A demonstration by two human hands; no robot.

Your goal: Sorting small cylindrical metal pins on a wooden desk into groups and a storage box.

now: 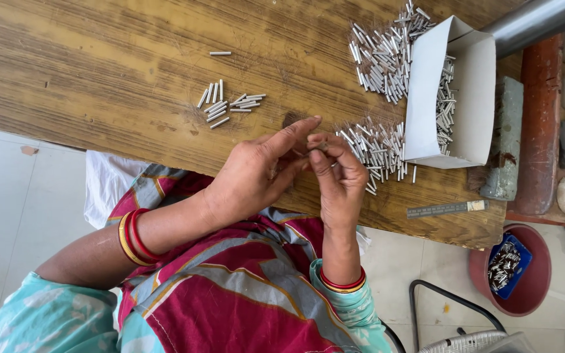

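Pinching one small metal pin (317,146) between both hands, just over the near edge of the tabletop (99,59). Left hand (256,173) closing its fingers (295,136) on one end; right hand (341,180) curling its fingers (322,167) around the other, probably for close inspection. Lying just beside: loose pin heap (377,150). Further toward the right edge: white cardboard box (475,98) holding more pins. Mid-tabletop: small sorted cluster (227,104).
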